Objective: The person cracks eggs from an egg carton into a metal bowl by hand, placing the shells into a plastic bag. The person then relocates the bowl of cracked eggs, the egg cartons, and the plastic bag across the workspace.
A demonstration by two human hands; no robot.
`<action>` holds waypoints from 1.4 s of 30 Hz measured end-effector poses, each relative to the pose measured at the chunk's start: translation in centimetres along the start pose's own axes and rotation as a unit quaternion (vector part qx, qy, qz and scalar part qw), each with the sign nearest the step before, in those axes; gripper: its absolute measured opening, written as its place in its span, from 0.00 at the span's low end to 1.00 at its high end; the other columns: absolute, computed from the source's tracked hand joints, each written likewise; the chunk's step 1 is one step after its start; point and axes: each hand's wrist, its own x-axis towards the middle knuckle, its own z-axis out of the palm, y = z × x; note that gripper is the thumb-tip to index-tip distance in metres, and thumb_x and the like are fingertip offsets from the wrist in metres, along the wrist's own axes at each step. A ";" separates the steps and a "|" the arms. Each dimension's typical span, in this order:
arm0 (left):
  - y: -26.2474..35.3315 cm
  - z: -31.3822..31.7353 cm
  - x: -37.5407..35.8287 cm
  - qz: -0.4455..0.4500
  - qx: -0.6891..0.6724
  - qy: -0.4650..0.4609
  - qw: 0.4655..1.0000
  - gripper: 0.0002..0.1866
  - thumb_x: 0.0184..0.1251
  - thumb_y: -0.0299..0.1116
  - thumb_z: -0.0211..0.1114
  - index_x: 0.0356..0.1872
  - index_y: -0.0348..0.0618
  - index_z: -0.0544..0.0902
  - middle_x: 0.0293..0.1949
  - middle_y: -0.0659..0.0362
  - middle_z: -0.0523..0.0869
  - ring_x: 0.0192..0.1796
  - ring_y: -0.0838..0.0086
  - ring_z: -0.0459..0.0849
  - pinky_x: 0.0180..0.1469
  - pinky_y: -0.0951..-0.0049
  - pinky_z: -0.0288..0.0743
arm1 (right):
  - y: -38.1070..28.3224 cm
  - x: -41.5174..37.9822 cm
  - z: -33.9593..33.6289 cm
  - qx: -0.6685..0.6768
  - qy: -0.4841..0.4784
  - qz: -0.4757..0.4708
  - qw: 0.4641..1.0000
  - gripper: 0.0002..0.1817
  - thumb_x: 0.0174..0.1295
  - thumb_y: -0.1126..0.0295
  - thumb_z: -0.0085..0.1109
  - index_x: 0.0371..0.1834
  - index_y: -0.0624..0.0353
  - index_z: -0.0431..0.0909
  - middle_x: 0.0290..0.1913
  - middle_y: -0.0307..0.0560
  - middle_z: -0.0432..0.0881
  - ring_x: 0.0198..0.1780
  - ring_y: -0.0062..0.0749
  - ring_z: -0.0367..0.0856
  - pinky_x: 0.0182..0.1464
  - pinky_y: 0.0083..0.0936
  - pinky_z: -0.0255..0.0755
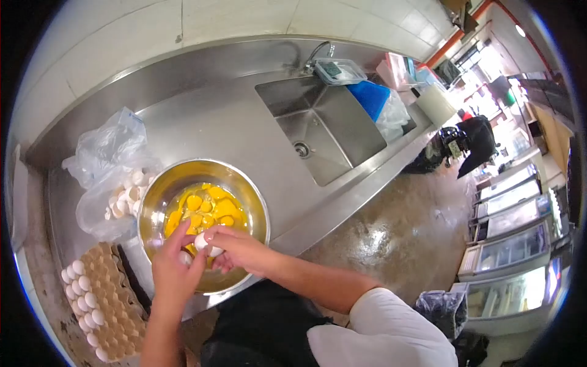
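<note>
Both my hands meet over the near side of a steel mixing bowl [264, 214]. My right hand [241, 248] is closed on a white egg [201, 241], with more white shell showing under its fingers. My left hand [174, 263] is curled beside it, thumb and fingers around another white egg [185, 257]; whether either shell is whole I cannot tell. Inside the bowl lie several raw yolks [208, 207] in clear egg white. A clear plastic bag [101, 208] of broken eggshells [129, 192] rests left of the bowl.
At lower left, a cardboard egg tray [113, 293] has several white eggs [79, 287] along its left side. Beyond the bowl is a steel sink [324, 131] with a faucet [315, 54], a plastic container [340, 72] and a blue board [370, 99]. A motorcycle [455, 144] stands farther right.
</note>
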 end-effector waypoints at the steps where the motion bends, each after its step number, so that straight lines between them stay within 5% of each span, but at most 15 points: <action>1: -0.2 0.2 -0.1 -0.003 0.002 -0.001 1.000 0.31 0.55 0.30 0.72 0.63 0.42 0.77 0.44 0.49 0.89 0.48 0.59 0.88 0.50 0.65 0.80 | 0.4 0.3 0.0 0.054 -0.026 0.018 0.998 0.22 0.72 0.52 0.51 0.62 0.52 0.71 0.47 0.39 0.81 0.35 0.27 0.81 0.34 0.25 0.74; 7: -2.3 -0.6 -2.8 0.049 -0.032 0.021 0.998 0.35 0.57 0.39 0.75 0.66 0.41 0.74 0.52 0.47 0.86 0.52 0.56 0.87 0.53 0.63 0.80 | 0.6 1.0 1.6 0.231 -0.083 0.091 0.965 0.24 0.69 0.53 0.49 0.62 0.52 0.73 0.52 0.45 0.82 0.41 0.30 0.82 0.34 0.25 0.74; 11: -2.7 -2.0 -5.0 0.020 -0.138 0.129 0.982 0.35 0.56 0.34 0.77 0.65 0.39 0.74 0.52 0.51 0.87 0.42 0.67 0.87 0.47 0.70 0.80 | -1.3 2.6 2.9 0.170 -0.134 0.115 0.970 0.23 0.70 0.54 0.45 0.60 0.55 0.74 0.48 0.45 0.84 0.37 0.28 0.83 0.33 0.26 0.75; 12: -3.3 -2.5 -5.6 0.033 -0.151 0.137 0.978 0.36 0.56 0.23 0.75 0.67 0.35 0.71 0.51 0.51 0.86 0.44 0.77 0.84 0.42 0.77 0.78 | -1.9 3.3 3.9 0.151 -0.121 0.112 0.975 0.23 0.70 0.54 0.45 0.59 0.56 0.74 0.46 0.45 0.85 0.35 0.27 0.83 0.33 0.26 0.75; 15: -5.1 -3.7 -7.5 -0.032 -0.238 0.172 0.955 0.32 0.58 0.23 0.73 0.65 0.34 0.73 0.49 0.53 0.86 0.43 0.79 0.83 0.42 0.79 0.77 | -4.5 6.9 8.7 0.080 -0.150 0.085 0.982 0.21 0.71 0.55 0.45 0.56 0.58 0.74 0.44 0.45 0.85 0.33 0.27 0.82 0.33 0.26 0.75; 17: -6.1 -4.9 -7.6 -0.068 -0.261 0.195 0.943 0.31 0.60 0.25 0.73 0.64 0.35 0.73 0.44 0.54 0.87 0.33 0.80 0.82 0.37 0.78 0.78 | -5.0 11.8 10.8 0.036 -0.177 0.030 0.983 0.22 0.69 0.54 0.49 0.56 0.58 0.74 0.48 0.47 0.83 0.34 0.27 0.83 0.33 0.23 0.75; 19: -6.2 -7.3 -6.5 -0.230 -0.471 0.151 0.838 0.26 0.66 0.33 0.68 0.64 0.38 0.72 0.42 0.55 0.87 0.30 0.77 0.82 0.30 0.77 0.76 | -6.0 16.0 13.2 -0.150 -0.039 -0.025 0.988 0.28 0.67 0.52 0.55 0.61 0.63 0.72 0.51 0.52 0.83 0.36 0.30 0.84 0.38 0.26 0.78; 20: -6.6 -7.7 -5.2 -0.230 -0.472 0.151 0.838 0.26 0.66 0.33 0.68 0.64 0.38 0.72 0.42 0.55 0.87 0.30 0.77 0.82 0.30 0.77 0.76 | -6.2 17.9 13.5 -0.151 -0.039 -0.025 0.987 0.28 0.67 0.52 0.55 0.61 0.63 0.72 0.51 0.52 0.83 0.36 0.30 0.84 0.38 0.26 0.78; 22: -8.4 -8.1 -2.2 -0.365 -0.562 0.202 0.714 0.23 0.71 0.43 0.63 0.60 0.41 0.73 0.41 0.55 0.86 0.27 0.75 0.82 0.23 0.75 0.74 | -6.3 20.4 13.5 -0.471 0.081 -0.236 0.846 0.37 0.62 0.46 0.60 0.66 0.63 0.69 0.56 0.64 0.81 0.54 0.50 0.83 0.56 0.38 0.75; 25: -11.3 -7.1 1.2 -0.365 -0.543 0.225 0.722 0.23 0.71 0.50 0.62 0.56 0.43 0.75 0.41 0.54 0.85 0.25 0.73 0.82 0.20 0.75 0.73 | -10.3 16.6 13.3 -0.544 0.067 -0.286 0.786 0.38 0.61 0.46 0.61 0.69 0.60 0.69 0.61 0.65 0.78 0.64 0.55 0.76 0.65 0.37 0.68; 31: -13.3 -6.5 4.0 -0.423 -0.523 0.256 0.694 0.23 0.69 0.52 0.64 0.52 0.45 0.76 0.37 0.57 0.85 0.24 0.71 0.81 0.18 0.74 0.72 | -12.0 11.0 5.6 -0.484 0.096 -0.276 0.825 0.25 0.62 0.57 0.65 0.58 0.61 0.79 0.52 0.52 0.84 0.47 0.33 0.82 0.50 0.28 0.76; 33: -13.0 -5.8 3.2 -0.379 -0.524 0.264 0.716 0.22 0.68 0.52 0.65 0.49 0.44 0.76 0.34 0.58 0.83 0.24 0.74 0.81 0.18 0.75 0.72 | -11.3 7.7 2.9 -0.476 0.125 -0.279 0.825 0.23 0.62 0.61 0.66 0.57 0.62 0.79 0.49 0.49 0.84 0.42 0.27 0.81 0.47 0.25 0.76; 37: -10.3 -6.4 0.0 -0.322 -0.507 0.263 0.755 0.25 0.69 0.52 0.64 0.57 0.44 0.76 0.35 0.59 0.82 0.26 0.76 0.82 0.20 0.78 0.72 | -7.8 -0.9 -3.7 -0.458 0.320 -0.418 0.716 0.10 0.64 0.67 0.65 0.45 0.58 0.83 0.42 0.43 0.83 0.36 0.24 0.78 0.43 0.24 0.74; 39: -8.1 -7.0 -2.2 -0.287 -0.492 0.264 0.778 0.27 0.72 0.52 0.61 0.62 0.44 0.75 0.35 0.64 0.80 0.26 0.82 0.78 0.20 0.81 0.70 | -3.7 -5.8 -7.1 -0.525 0.381 -0.348 0.677 0.06 0.62 0.69 0.65 0.39 0.56 0.84 0.39 0.44 0.83 0.37 0.28 0.80 0.41 0.26 0.75; 42: -6.9 -7.7 -4.7 -0.227 -0.525 0.219 0.790 0.27 0.74 0.49 0.57 0.64 0.41 0.74 0.34 0.64 0.79 0.26 0.82 0.77 0.20 0.82 0.70 | 4.0 -10.9 -10.0 -0.704 0.264 -0.246 0.612 0.07 0.56 0.71 0.67 0.37 0.54 0.84 0.36 0.44 0.82 0.36 0.38 0.81 0.39 0.33 0.76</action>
